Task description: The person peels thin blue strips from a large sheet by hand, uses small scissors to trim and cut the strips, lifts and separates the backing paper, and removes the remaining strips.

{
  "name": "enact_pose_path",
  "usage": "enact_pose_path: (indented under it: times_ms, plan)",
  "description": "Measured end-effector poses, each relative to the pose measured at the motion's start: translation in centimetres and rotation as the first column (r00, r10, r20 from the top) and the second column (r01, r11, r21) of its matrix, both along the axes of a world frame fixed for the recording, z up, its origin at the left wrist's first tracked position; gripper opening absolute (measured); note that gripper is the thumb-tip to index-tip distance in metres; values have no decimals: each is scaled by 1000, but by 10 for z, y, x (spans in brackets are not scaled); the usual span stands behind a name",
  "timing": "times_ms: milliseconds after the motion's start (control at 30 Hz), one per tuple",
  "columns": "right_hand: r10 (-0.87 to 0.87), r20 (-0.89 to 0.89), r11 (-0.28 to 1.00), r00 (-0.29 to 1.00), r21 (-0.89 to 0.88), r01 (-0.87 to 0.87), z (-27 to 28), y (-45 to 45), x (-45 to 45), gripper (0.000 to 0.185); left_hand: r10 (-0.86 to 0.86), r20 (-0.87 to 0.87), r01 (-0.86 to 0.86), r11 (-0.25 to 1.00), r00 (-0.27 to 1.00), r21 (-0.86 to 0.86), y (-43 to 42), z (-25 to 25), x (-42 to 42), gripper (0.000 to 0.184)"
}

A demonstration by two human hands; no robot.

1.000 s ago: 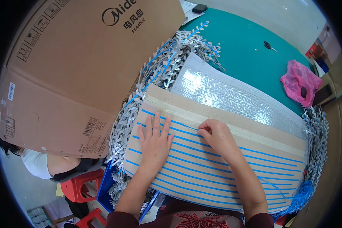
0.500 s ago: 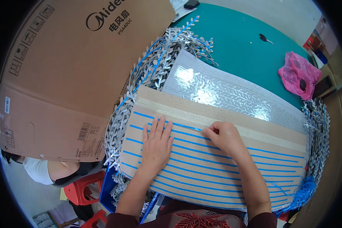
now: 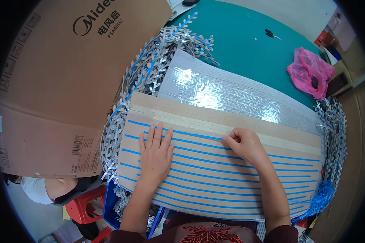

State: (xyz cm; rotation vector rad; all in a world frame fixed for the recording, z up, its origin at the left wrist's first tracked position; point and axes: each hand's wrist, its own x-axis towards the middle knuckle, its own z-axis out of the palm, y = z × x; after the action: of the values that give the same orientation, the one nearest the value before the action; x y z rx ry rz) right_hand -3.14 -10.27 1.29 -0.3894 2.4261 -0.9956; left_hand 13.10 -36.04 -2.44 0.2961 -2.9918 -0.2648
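Note:
A brown cardboard sheet (image 3: 215, 107) lies in front of me, striped lengthwise with several narrow blue strips. My left hand (image 3: 155, 156) rests flat on its left part, fingers spread over the upper strips. With thumb and index finger pinched together, my right hand (image 3: 241, 143) grips the top blue strip (image 3: 190, 133) near the middle of the sheet. To the right of my fingers, that strip's course is covered by the hand. Behind the sheet lies a shiny clear panel (image 3: 231, 91) with a raised leaf pattern.
Silvery leaf garlands (image 3: 146, 77) hang at the left, with more garlands (image 3: 332, 129) at the right beside a blue strip tangle (image 3: 322, 198). A large carton (image 3: 65, 81) stands left. On the green table (image 3: 239, 36) lie scissors (image 3: 271, 34) and a pink bag (image 3: 308, 71). A person sits behind the carton.
My right hand stays pinched and has shifted slightly right along the top strip, which now looks flatter by my fingers. My left hand stays flat. The whole view has shifted a little.

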Motion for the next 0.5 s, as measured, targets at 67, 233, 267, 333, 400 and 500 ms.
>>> enact_pose_path:
  times_ms: [67, 233, 267, 333, 400, 500]
  plan:
    - [-1, -40, 1000, 999, 9, 1, -4, 2, 3, 35, -5, -3, 5, 1000, 1000, -9, 0, 0, 0, 50]
    - [11, -86, 997, 996, 79, -5, -1, -2, 5, 34, -12, -10, 11, 1000, 1000, -13, 0, 1, 0, 48]
    - [17, -86, 996, 996, 90, -9, 0, -3, 4, 34, -10, -9, 10, 1000, 1000, -13, 0, 1, 0, 48]
    - [30, -97, 995, 995, 103, -20, 0, -3, 4, 34, -8, -8, 8, 1000, 1000, -12, 1, 1, -1, 47]
    - [45, -120, 994, 992, 106, -33, -1, -3, 4, 34, -5, -5, 5, 1000, 1000, -13, 1, 2, -1, 47]
    - [59, -120, 992, 991, 122, -44, 0, -3, 4, 32, -3, -5, 3, 1000, 1000, -13, 1, 2, -1, 47]
